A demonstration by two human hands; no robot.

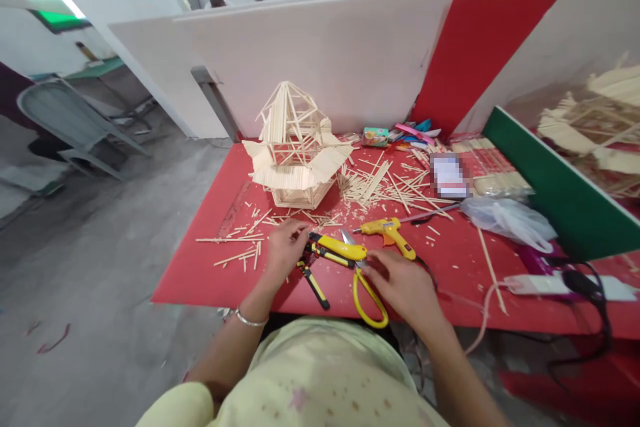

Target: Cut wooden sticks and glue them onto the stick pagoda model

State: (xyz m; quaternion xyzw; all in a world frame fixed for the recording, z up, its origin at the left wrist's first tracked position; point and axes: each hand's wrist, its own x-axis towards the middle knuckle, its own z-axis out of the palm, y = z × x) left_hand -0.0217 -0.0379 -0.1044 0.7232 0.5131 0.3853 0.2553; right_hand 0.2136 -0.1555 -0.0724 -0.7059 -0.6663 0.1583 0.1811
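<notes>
My left hand (287,245) is closed in a pinch at the left end of a yellow utility knife (343,247); what its fingertips hold, if anything, is too small to make out. Across from it, my right hand (403,283) hovers by the knife's other end and the scissors (370,300), its fingers loosely curled with a gap to the thumb. These scissors have yellow loop handles and lie partly under the knife. Black-and-yellow pliers (315,285) rest under and beside the knife. Behind the hands stands a pavilion-like model (295,177) of thin wooden sticks, its roof partly open framework.
A yellow glue gun (390,233) lies right of the knife on the red table (200,280). Loose sticks (375,183) are scattered behind. Farther right are a plastic bag (510,220), a power strip (535,285) with cables, and a green board (560,193). White panels (310,60) stand at the back.
</notes>
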